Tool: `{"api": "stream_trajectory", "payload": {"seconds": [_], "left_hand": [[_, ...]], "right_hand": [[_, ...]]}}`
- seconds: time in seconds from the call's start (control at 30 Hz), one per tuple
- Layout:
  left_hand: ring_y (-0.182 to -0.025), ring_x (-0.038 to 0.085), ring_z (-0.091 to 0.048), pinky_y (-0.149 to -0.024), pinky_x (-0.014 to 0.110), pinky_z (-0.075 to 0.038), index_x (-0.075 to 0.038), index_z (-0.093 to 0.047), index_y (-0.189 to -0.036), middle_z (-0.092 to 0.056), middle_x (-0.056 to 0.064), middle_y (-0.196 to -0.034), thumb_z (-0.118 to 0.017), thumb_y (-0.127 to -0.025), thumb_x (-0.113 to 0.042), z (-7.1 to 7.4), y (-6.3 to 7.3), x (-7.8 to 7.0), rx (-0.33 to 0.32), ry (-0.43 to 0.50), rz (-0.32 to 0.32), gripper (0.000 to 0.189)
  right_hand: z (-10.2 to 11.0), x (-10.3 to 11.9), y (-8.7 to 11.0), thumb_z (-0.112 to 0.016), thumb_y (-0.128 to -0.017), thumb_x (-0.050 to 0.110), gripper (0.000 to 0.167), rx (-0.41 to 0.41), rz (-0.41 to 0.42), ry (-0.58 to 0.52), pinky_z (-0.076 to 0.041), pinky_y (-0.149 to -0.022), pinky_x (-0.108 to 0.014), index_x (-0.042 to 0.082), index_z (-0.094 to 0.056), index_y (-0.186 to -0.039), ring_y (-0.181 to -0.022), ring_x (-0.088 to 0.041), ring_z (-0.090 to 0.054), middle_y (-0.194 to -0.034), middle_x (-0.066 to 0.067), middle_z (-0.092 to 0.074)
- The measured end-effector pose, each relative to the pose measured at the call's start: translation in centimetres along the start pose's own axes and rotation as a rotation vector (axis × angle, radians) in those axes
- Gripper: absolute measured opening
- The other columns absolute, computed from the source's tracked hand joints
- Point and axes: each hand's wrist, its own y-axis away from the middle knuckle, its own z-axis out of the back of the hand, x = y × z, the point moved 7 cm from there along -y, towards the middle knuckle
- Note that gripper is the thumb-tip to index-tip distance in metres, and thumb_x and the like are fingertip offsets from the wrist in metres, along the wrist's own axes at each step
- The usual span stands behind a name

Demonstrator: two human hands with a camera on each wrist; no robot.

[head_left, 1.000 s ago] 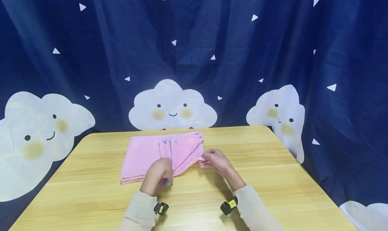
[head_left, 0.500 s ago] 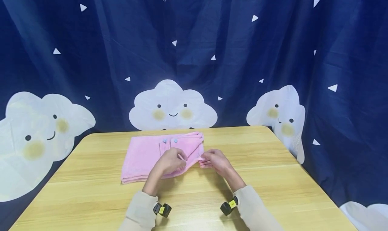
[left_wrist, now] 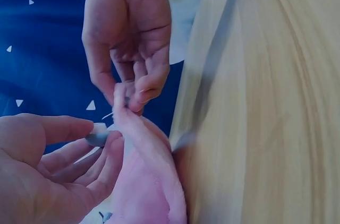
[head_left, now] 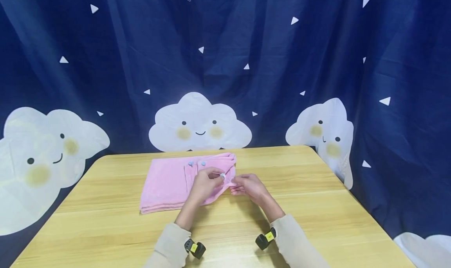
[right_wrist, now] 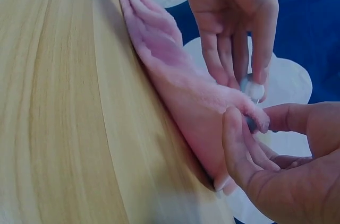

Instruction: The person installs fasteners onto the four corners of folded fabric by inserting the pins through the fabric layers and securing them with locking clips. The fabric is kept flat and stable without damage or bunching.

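A folded pink fleecy cloth lies on the table. My left hand pinches a small round white-and-grey button between thumb and fingertips. My right hand pinches the lifted near-right edge of the cloth, with a small grey piece partly hidden at that edge between the fingers. A thin pin shows between the button and the pinched cloth. The button sits just beside the edge; whether they touch I cannot tell.
Two small blue-grey buttons sit on the cloth's upper part, near a folded strip. The wooden table reaches back to a dark blue curtain with white clouds. A wrist camera is strapped to each sleeve.
My left hand has moved from the cloth's near edge rightward and away from me, up to my right hand, bringing the button along. My right hand keeps its pinch in nearly the same place.
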Motion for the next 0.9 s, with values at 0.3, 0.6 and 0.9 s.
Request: {"api": "stream_trajectory", "payload": {"seconds": [0.3, 0.6, 0.9], "left_hand": [[-0.087, 0.025, -0.075, -0.079, 0.034, -0.062, 0.001, -0.073, -0.117, -0.076, 0.018, -0.109, -0.067, -0.095, -0.01, -0.18, -0.02, 0.21, -0.006, 0.008, 0.018, 0.025], [-0.1, 0.031, -0.075, -0.085, 0.039, -0.061, -0.001, -0.075, -0.112, -0.076, 0.017, -0.112, -0.072, -0.09, -0.006, -0.09, -0.14, 0.04, -0.046, 0.003, -0.051, 0.023], [-0.097, 0.027, -0.075, -0.089, 0.04, -0.059, -0.001, -0.077, -0.106, -0.078, 0.012, -0.103, -0.079, -0.084, -0.006, -0.53, 0.11, -0.63, -0.066, -0.105, -0.097, 0.023]], "right_hand": [[-0.19, 0.16, 0.07, -0.059, -0.098, 0.005, 0.034, 0.001, -0.001, -0.004, -0.061, -0.074, -0.026, -0.02, -0.054, -0.121, -0.076, -0.014, -0.07, -0.087, -0.013, -0.07], [-0.25, 0.27, 0.12, -0.059, -0.098, 0.005, 0.035, 0.008, -0.007, -0.007, -0.062, -0.076, -0.027, -0.02, -0.054, -0.122, -0.075, -0.012, -0.069, -0.088, -0.013, -0.07], [-0.62, 0.33, 0.39, -0.055, -0.099, 0.003, 0.03, 0.052, 0.002, 0.003, -0.062, -0.082, -0.033, -0.02, -0.055, -0.118, -0.077, -0.015, -0.071, -0.091, -0.017, -0.072]]}}
